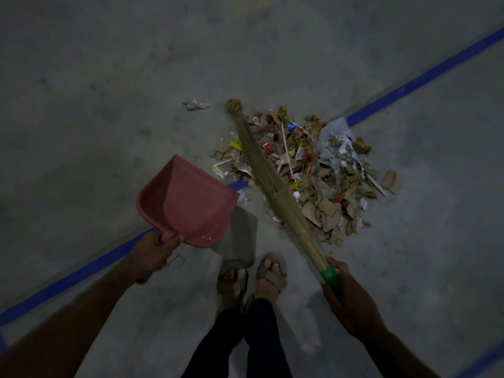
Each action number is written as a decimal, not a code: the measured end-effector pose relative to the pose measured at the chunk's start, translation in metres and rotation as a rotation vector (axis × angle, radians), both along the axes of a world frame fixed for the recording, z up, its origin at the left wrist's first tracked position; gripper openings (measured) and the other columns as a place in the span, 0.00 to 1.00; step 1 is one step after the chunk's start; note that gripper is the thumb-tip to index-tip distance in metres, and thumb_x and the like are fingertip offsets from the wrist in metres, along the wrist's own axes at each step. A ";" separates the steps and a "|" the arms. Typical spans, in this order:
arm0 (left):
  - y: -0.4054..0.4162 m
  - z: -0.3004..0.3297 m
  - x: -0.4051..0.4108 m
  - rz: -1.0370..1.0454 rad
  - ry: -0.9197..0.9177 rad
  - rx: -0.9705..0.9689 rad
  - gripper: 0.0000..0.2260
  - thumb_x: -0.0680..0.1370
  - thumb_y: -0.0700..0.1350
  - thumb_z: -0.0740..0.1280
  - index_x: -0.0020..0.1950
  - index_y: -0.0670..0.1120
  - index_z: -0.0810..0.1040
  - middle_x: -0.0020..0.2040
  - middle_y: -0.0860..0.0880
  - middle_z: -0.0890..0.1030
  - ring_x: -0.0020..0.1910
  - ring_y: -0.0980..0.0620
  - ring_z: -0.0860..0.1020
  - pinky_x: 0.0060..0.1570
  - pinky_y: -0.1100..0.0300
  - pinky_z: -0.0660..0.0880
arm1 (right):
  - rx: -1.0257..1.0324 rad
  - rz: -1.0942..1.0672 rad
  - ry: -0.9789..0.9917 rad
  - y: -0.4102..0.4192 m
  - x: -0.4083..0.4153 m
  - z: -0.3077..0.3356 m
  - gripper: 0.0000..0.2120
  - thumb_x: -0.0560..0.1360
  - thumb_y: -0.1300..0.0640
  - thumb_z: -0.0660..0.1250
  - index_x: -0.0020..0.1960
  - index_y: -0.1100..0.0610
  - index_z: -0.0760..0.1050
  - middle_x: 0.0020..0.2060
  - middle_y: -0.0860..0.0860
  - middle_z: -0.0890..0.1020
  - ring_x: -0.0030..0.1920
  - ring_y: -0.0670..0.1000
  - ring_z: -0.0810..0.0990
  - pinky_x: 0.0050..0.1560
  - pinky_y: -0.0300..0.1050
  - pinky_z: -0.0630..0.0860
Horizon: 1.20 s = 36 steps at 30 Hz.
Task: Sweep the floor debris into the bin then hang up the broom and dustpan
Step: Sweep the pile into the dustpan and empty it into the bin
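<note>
Left hand (154,248) gripped dustpan (188,203) handle; right hand (346,298) wrapped broom (261,170) grip. Debris (313,173) at 1 o'clock: light, loose, scatters easily. Broom bristles soft; dustpan stiff, light.

Readable text: none anywhere in the dim head view.
Debris pile (305,170): some scraps, yellow ones among them, carry dark marks, too small and blurred to read.
Red dustpan (188,203), just left of the pile: no label visible.
</note>
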<state>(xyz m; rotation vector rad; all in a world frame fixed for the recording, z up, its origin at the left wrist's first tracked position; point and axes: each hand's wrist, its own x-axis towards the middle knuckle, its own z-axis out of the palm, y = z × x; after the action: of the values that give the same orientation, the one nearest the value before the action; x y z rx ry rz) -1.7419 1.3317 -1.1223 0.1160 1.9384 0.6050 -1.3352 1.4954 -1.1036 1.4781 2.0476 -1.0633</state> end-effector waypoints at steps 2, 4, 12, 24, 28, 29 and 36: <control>0.014 -0.003 -0.003 -0.128 0.065 -0.024 0.10 0.80 0.46 0.70 0.42 0.45 0.72 0.31 0.47 0.72 0.27 0.53 0.69 0.20 0.65 0.66 | 0.053 -0.018 0.005 0.002 0.000 -0.008 0.29 0.79 0.44 0.64 0.76 0.44 0.56 0.50 0.45 0.78 0.38 0.43 0.76 0.36 0.43 0.77; 0.028 -0.010 -0.006 -0.190 0.080 -0.049 0.10 0.80 0.46 0.70 0.41 0.45 0.73 0.31 0.47 0.72 0.26 0.52 0.68 0.20 0.65 0.65 | 0.095 -0.049 0.035 0.005 -0.004 -0.014 0.28 0.79 0.45 0.64 0.75 0.46 0.58 0.54 0.49 0.78 0.39 0.45 0.77 0.37 0.47 0.79; 0.062 -0.044 -0.038 -0.496 0.187 -0.136 0.17 0.74 0.56 0.73 0.49 0.42 0.79 0.39 0.42 0.81 0.36 0.43 0.81 0.34 0.56 0.72 | 0.227 -0.127 -0.032 0.047 -0.028 -0.031 0.29 0.77 0.56 0.69 0.75 0.50 0.62 0.53 0.58 0.76 0.38 0.53 0.77 0.32 0.46 0.74; 0.126 -0.186 -0.148 -0.623 0.117 -0.236 0.12 0.80 0.48 0.70 0.55 0.39 0.77 0.39 0.44 0.77 0.33 0.49 0.73 0.31 0.59 0.70 | 0.245 -0.030 -0.215 0.063 -0.034 -0.158 0.27 0.78 0.59 0.65 0.74 0.47 0.63 0.55 0.57 0.75 0.39 0.59 0.77 0.32 0.45 0.69; 0.174 -0.213 -0.168 -0.828 0.099 -0.261 0.17 0.78 0.53 0.70 0.40 0.40 0.76 0.33 0.41 0.77 0.27 0.47 0.73 0.29 0.59 0.71 | 0.219 0.017 -0.219 0.054 -0.035 -0.189 0.26 0.77 0.59 0.66 0.73 0.48 0.64 0.54 0.56 0.75 0.41 0.60 0.78 0.33 0.47 0.73; 0.186 -0.218 -0.167 -0.852 0.088 -0.248 0.17 0.78 0.53 0.71 0.38 0.41 0.75 0.33 0.42 0.76 0.27 0.48 0.72 0.29 0.59 0.70 | 0.223 0.024 -0.213 0.054 -0.036 -0.192 0.26 0.78 0.59 0.66 0.74 0.47 0.64 0.54 0.56 0.75 0.41 0.59 0.78 0.33 0.46 0.71; 0.245 -0.230 -0.101 -0.994 -0.025 -0.069 0.14 0.79 0.53 0.70 0.39 0.47 0.72 0.30 0.49 0.73 0.20 0.57 0.68 0.21 0.63 0.66 | 0.191 0.117 -0.086 0.064 -0.038 -0.204 0.29 0.76 0.56 0.68 0.74 0.47 0.64 0.58 0.55 0.76 0.43 0.58 0.79 0.34 0.49 0.77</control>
<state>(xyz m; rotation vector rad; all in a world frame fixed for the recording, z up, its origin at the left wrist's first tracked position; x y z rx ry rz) -1.8428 1.5768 -1.3519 0.9495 1.6056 -0.1270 -1.3727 1.5593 -1.3078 1.4448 2.1944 -0.7633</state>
